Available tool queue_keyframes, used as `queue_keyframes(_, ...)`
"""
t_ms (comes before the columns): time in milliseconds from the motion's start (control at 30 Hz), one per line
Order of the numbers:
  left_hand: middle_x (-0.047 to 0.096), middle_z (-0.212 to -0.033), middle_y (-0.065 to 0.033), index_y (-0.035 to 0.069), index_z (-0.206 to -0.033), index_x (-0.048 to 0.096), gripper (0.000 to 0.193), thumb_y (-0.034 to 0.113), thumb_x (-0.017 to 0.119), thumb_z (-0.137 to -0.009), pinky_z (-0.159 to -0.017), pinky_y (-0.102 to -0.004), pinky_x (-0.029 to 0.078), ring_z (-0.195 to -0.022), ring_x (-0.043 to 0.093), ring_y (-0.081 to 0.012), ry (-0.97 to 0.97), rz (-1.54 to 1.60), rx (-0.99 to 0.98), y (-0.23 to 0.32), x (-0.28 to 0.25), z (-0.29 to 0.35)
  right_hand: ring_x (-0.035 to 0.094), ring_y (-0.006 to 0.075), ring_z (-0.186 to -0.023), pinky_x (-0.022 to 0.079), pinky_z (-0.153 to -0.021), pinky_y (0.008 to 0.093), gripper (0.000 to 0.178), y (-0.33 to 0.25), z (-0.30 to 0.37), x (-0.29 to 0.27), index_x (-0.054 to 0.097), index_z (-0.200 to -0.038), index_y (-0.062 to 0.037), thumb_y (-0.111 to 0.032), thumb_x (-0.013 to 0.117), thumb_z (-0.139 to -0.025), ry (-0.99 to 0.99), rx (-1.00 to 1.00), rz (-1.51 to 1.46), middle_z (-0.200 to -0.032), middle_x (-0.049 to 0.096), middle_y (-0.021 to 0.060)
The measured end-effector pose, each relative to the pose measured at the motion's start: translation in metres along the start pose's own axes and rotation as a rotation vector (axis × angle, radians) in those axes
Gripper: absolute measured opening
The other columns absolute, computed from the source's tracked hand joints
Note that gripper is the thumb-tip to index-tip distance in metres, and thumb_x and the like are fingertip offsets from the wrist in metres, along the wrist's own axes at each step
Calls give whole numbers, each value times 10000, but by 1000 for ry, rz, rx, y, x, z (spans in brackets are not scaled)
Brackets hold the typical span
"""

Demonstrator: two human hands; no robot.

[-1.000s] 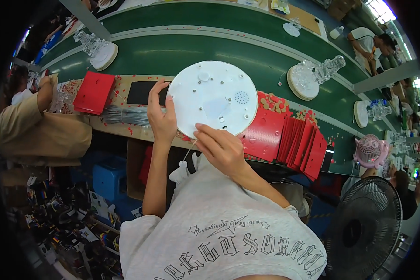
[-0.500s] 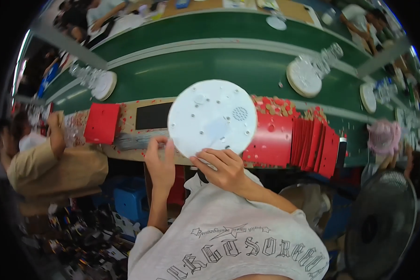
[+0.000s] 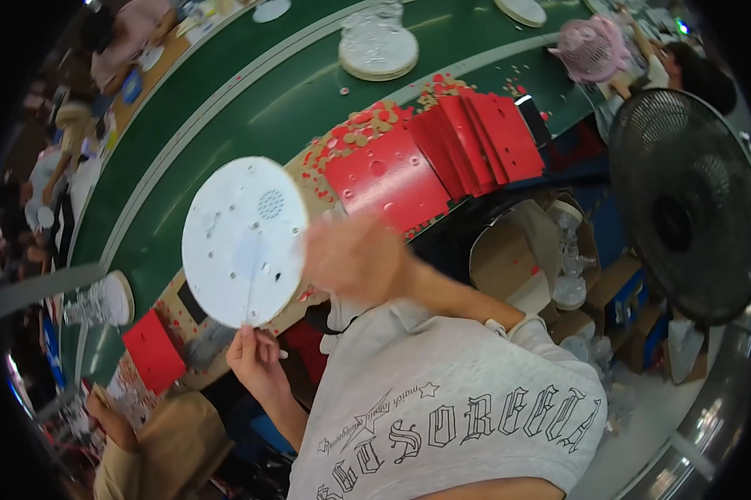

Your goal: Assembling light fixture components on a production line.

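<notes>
A round white disc-shaped housing (image 3: 225, 250), dotted with small holes and a patch of slots, is held up in front of me, its flat side facing me. At its lower rim my left hand (image 3: 259, 358) pinches the edge with its fingertips. Something small and white (image 3: 283, 354) shows by the fingers of that hand; its kind is unclear. Beside the disc's right edge is my right hand (image 3: 359, 258), smeared by motion. Whether it touches the disc, or how its fingers lie, I cannot make out.
Right of the disc lie a red sheet (image 3: 388, 179) and a row of red sheets (image 3: 471, 146), among scattered red and tan discs (image 3: 359, 133). A green conveyor (image 3: 225, 108) runs behind, carrying wrapped white round units (image 3: 379, 54). A black fan (image 3: 684, 208) stands at right; a co-worker's sleeve (image 3: 167, 442) is at lower left.
The view has swung right. My left hand has gone from open beside the disc to pinching its lower rim. My right hand has left the lower rim for the disc's right side.
</notes>
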State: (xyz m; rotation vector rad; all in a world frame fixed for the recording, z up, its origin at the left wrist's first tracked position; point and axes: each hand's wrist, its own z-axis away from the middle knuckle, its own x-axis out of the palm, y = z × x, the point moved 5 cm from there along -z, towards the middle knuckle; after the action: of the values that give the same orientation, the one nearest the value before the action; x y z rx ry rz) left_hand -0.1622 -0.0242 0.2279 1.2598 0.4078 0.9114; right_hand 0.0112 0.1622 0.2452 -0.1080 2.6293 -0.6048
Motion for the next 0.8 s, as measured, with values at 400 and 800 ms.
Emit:
queue_keyframes(400,323,-562,69,-31,-746,588,375,180,518,-1049,-469,-213,213,-490,253,-24,21,68,-10,7,30,-19,35,419,-1538,160,-1123,730,1253,169,206,96,194,-1570,11,-569,834,-663,-699,931,376,-1636,62,300)
queue_keyframes(800,313,-539,62,-13,-732,592,372,189,535,-1040,-464,-226,192,-474,235,-33,21,70,3,-3,35,-15,258,485,-1468,340,-1143,569,846,165,166,71,373,-1487,51,-326,692,-800,-653,1033,202,-1555,268,363)
